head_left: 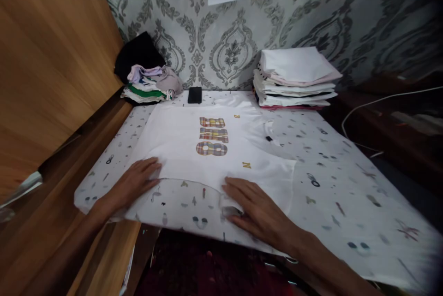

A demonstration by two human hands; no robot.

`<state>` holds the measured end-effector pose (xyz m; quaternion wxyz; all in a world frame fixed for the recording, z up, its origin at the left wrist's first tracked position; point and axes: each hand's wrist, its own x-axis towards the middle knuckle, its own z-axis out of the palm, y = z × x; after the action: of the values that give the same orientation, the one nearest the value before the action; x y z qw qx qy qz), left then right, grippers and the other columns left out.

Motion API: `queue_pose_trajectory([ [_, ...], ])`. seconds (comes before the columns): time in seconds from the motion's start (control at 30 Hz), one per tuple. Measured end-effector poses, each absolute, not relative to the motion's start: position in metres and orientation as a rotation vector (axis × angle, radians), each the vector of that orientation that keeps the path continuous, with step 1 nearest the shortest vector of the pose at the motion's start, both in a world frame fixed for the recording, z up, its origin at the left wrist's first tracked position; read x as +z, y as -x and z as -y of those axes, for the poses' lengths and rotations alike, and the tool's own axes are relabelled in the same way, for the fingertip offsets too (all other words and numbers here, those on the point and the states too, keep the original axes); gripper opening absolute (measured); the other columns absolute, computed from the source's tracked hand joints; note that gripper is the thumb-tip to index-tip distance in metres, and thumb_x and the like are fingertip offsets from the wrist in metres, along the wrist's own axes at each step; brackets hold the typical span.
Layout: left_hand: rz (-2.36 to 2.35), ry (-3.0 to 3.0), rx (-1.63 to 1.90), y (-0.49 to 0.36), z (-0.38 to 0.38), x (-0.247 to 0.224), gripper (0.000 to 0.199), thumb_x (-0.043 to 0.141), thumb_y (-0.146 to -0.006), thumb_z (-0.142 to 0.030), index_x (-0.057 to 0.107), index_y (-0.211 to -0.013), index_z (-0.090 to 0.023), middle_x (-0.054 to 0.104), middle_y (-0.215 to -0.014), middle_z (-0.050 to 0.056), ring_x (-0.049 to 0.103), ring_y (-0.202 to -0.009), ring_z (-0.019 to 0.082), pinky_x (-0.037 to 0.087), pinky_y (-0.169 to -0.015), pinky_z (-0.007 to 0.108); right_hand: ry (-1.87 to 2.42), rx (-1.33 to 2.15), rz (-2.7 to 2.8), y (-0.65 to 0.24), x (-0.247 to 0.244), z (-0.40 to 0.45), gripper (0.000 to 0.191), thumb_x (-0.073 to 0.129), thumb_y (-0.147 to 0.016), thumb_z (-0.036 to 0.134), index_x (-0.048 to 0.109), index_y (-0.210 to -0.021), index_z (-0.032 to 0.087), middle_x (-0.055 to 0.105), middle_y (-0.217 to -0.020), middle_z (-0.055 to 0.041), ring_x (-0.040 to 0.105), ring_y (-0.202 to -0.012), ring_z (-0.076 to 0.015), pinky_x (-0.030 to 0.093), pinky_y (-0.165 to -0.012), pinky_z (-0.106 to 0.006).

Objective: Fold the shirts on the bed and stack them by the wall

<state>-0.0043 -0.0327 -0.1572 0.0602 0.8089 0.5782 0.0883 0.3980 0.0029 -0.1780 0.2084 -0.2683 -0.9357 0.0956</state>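
A white T-shirt [176,144] lies spread sideways on the cloth-covered table, its neck opening toward the right. Plaid block letters and two small yellow letters are printed on its front. My left hand [136,180] rests flat at the shirt's near left corner, fingers stretched out. Over the near edge by the sleeve lies my right hand [256,208], its fingers extended and the thumb apart. Some white fabric bunches under that thumb. Neither hand grips anything that I can see.
A stack of folded clothes [294,79] stands at the back right. Crumpled clothes [148,86] pile up at the back left, near a black phone [194,95]. A wooden cabinet [51,65] borders the left side, and a white cable [374,104] hangs at right.
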Motion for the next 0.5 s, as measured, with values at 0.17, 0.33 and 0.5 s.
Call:
queue_pose_trajectory([
  [0.17,-1.882,-2.5,0.18,0.022,0.043,-0.147,0.038,0.04,-0.089,-0.012,0.061,-0.118,-0.026,0.065,-0.125,0.009,0.062,-0.112,0.028,0.052,-0.092,0.045,0.794,0.377,2.552,-0.389,-0.174,0.0,0.032,0.046,-0.093,0.011,0.063,-0.118,0.021,0.07,-0.113,-0.0098,0.063,-0.105,-0.0254,0.055,-0.089,-0.046],
  [0.33,-1.962,-2.575,0.057,0.027,0.046,-0.139,0.027,0.044,-0.082,-0.006,0.06,-0.095,-0.025,0.065,-0.095,0.008,0.061,-0.094,0.028,0.051,-0.084,0.043,0.834,0.697,2.408,-0.398,-0.169,-0.006,0.025,0.044,-0.092,0.014,0.064,-0.106,0.022,0.07,-0.097,-0.0078,0.064,-0.09,-0.022,0.056,-0.079,-0.039],
  [0.5,-1.975,-2.438,-0.162,0.036,0.039,-0.125,0.03,0.043,-0.079,-0.006,0.062,-0.095,-0.022,0.067,-0.098,0.009,0.063,-0.096,0.027,0.049,-0.087,0.042,0.791,0.902,2.475,-0.405,-0.146,-0.01,0.023,0.045,-0.097,0.029,0.066,-0.105,0.022,0.069,-0.1,-0.0095,0.064,-0.098,-0.0235,0.053,-0.089,-0.043],
])
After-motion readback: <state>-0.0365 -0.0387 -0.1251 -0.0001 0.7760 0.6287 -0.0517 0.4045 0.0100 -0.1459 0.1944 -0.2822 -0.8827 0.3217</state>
